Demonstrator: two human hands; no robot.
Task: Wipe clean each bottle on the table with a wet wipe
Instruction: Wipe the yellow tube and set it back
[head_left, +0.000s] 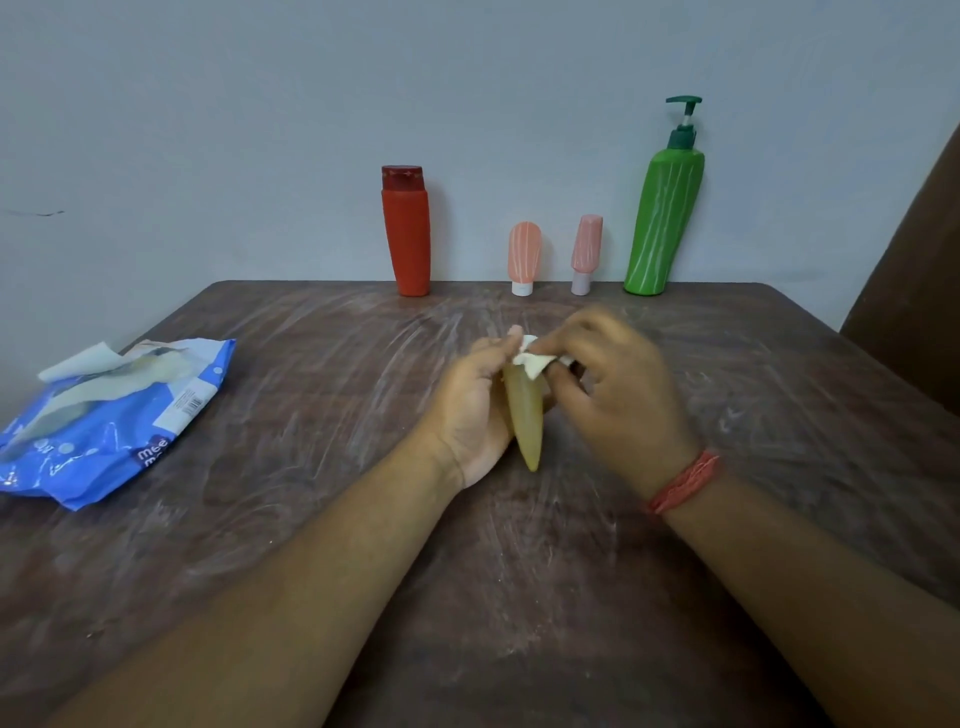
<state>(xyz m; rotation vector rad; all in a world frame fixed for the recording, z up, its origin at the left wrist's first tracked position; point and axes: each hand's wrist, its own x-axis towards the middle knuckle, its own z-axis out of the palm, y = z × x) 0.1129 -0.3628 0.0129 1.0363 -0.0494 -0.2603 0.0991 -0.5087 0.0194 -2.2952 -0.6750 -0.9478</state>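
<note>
Both forearms showing bare, no sleeves in view. Right wrist wearing band of red-orange threads (684, 483), many thin strands wrapping together, little loose. Left hand (470, 415) and right hand (613, 384) wearing no rings visible.

I see a translucent yellow bottle (525, 415) and a white wipe (535, 359). At the back stand a red bottle (408, 244) with a darker red cap, two pink tubes (523, 257) (586, 248) with pale stripes, and a green pump bottle (661, 218) streaked white. The wipes pack (111, 415) is blue; the table (311, 519) is brown, smeared whitish. A red thread band (684, 480) circles one wrist.
</note>
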